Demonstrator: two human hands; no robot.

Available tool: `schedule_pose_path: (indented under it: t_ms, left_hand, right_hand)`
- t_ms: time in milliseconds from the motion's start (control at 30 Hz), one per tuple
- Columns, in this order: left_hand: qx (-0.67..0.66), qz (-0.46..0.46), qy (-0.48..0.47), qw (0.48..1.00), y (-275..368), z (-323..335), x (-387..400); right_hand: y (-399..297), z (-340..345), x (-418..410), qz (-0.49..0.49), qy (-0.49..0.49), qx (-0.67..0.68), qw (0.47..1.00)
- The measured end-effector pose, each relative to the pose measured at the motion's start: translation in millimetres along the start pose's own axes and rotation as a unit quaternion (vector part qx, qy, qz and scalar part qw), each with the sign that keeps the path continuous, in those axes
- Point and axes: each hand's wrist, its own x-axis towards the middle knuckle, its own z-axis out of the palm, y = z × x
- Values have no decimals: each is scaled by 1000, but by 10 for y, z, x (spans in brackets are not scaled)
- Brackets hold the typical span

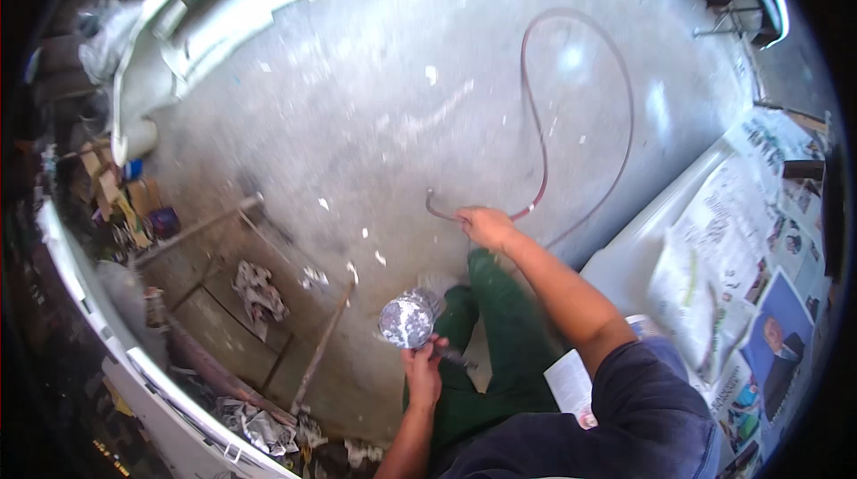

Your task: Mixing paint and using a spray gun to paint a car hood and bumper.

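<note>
My left hand (422, 375) grips what looks like a paint spray gun, low in front of my body. Its round metal cup (406, 321) is spattered with white and faces up at me; a dark part of the gun juts out to the right of my fingers. Farther forward, my right hand (489, 228) holds a reddish air hose (543, 167) near its end. The dark, curved hose end (435, 206) sticks out left of my fingers, apart from the gun. From my hand the hose runs in a large loop over the concrete floor (402, 157).
White bumper covers, it seems, curve along the upper left (221, 17) and lower left (181, 405). Newspaper (710, 265) covers a pale panel at right. A wooden frame (321, 342), crumpled paper (258, 295) and cardboard scraps (114, 194) lie at left.
</note>
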Motion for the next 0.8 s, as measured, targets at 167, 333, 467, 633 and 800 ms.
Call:
schedule_pose_path:
  t_ms: [167,333,467,633,800]
  left_hand:
    - [-22,94,-94,991,994,418,-508]
    - [-52,184,-147,970,1776,950,-668]
    - [-59,179,-173,967,2388,1376,-451]
    - [-95,176,-214,956,3245,1809,-240]
    - [-116,232,-253,932,4211,2184,43]
  right_hand:
    - [-796,-1779,-807,-83,157,143,974]
    - [-1436,-3115,-2028,-57,203,282,936]
    - [-1877,-3642,-2593,-109,298,273,908]
    - [-2927,-4253,-2665,-329,395,353,782]
    - [-2939,-4656,-2519,-298,531,341,716]
